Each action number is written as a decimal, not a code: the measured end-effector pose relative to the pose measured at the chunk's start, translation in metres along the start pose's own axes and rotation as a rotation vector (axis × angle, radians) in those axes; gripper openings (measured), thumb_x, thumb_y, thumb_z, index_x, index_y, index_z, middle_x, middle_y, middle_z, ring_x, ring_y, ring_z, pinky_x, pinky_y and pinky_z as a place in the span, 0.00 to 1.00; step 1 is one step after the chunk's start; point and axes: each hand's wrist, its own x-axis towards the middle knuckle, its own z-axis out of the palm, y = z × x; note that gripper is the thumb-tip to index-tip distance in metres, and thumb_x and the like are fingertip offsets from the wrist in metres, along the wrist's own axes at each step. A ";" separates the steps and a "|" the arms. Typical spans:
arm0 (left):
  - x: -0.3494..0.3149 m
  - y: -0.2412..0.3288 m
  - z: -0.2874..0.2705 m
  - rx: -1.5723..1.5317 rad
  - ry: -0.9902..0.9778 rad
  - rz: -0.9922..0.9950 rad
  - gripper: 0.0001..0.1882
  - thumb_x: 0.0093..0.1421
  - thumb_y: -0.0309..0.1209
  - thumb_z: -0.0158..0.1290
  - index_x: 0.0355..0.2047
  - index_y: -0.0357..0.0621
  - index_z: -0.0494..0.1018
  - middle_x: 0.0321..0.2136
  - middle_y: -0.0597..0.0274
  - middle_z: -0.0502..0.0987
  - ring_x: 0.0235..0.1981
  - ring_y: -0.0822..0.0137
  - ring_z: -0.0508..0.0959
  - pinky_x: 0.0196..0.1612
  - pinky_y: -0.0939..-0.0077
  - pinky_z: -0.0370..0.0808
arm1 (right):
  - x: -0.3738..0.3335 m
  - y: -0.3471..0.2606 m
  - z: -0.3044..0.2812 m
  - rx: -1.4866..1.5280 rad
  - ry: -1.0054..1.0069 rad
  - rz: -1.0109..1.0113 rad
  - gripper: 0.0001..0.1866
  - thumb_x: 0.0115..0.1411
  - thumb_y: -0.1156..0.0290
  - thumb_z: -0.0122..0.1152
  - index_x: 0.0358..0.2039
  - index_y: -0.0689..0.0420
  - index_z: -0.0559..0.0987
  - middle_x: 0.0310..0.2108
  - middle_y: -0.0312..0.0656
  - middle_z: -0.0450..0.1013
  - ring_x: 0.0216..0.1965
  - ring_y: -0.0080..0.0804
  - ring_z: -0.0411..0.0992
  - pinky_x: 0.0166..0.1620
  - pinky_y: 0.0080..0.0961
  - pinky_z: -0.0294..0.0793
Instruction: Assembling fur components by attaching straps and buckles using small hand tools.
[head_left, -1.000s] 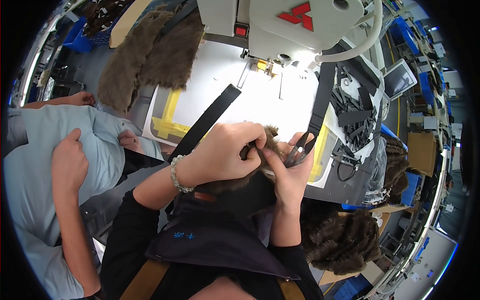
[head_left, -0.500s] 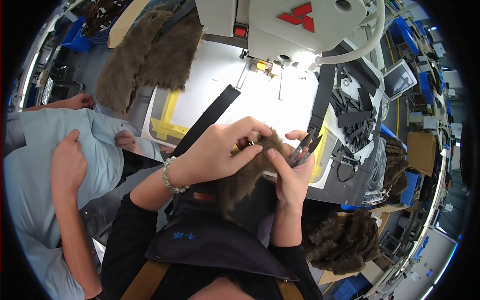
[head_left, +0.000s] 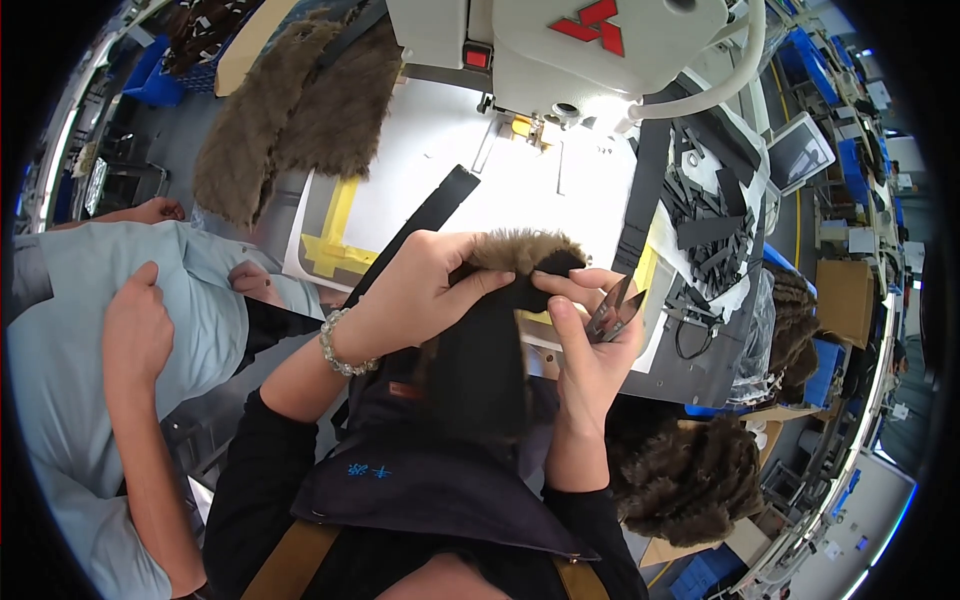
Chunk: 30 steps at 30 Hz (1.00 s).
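A brown fur piece [head_left: 528, 247] with a black backing hangs between my hands over my lap. Its furry edge is folded up at the top, and the dark backing faces me below. My left hand [head_left: 415, 295], with a beaded bracelet at the wrist, pinches that edge between thumb and fingers. Across from it, my right hand [head_left: 590, 365] grips the piece's right corner with thumb and fingertips. Dark metal thread snips [head_left: 612, 316] are tucked in the same right hand, their blades pointing up and away. Some of the fingers are hidden behind the piece.
A sewing machine [head_left: 600, 70] stands ahead over a white work surface [head_left: 410, 130]. A black strip [head_left: 425, 215] lies left of my hands. Brown fur pieces [head_left: 335, 115] lie farther left; black scraps [head_left: 705, 225] are right. Another person [head_left: 120, 290] is close on my left.
The fur piece has been turned, so its black backing now shows instead of its fur side. My right fingers have shifted to its corner, with the snips still in that hand.
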 end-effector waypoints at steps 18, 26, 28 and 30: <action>-0.003 -0.002 0.000 -0.336 -0.115 -0.060 0.16 0.55 0.22 0.50 0.44 0.31 0.72 0.35 0.57 0.79 0.37 0.76 0.76 0.41 0.82 0.72 | -0.004 -0.023 -0.012 -1.039 -0.034 -0.682 0.24 0.38 0.73 0.68 0.41 0.53 0.80 0.17 0.30 0.70 0.15 0.20 0.62 0.21 0.19 0.51; -0.006 0.003 -0.002 -0.382 -0.192 -0.058 0.14 0.59 0.27 0.50 0.42 0.31 0.72 0.25 0.64 0.77 0.28 0.83 0.69 0.32 0.85 0.69 | -0.012 -0.035 -0.017 -1.212 -0.102 -0.713 0.24 0.33 0.76 0.69 0.37 0.54 0.81 0.20 0.32 0.73 0.18 0.22 0.66 0.23 0.20 0.52; -0.008 0.002 -0.002 -0.384 -0.192 -0.063 0.13 0.59 0.27 0.50 0.42 0.30 0.72 0.25 0.64 0.76 0.27 0.83 0.68 0.31 0.85 0.69 | -0.012 -0.036 -0.017 -1.217 -0.107 -0.721 0.24 0.33 0.76 0.69 0.37 0.54 0.81 0.20 0.32 0.73 0.18 0.22 0.66 0.23 0.20 0.52; -0.008 0.002 -0.002 -0.387 -0.195 -0.068 0.13 0.59 0.27 0.50 0.42 0.30 0.72 0.24 0.64 0.76 0.26 0.83 0.68 0.30 0.85 0.68 | -0.012 -0.036 -0.018 -1.223 -0.110 -0.728 0.24 0.33 0.76 0.69 0.37 0.54 0.81 0.21 0.32 0.73 0.18 0.21 0.66 0.23 0.20 0.51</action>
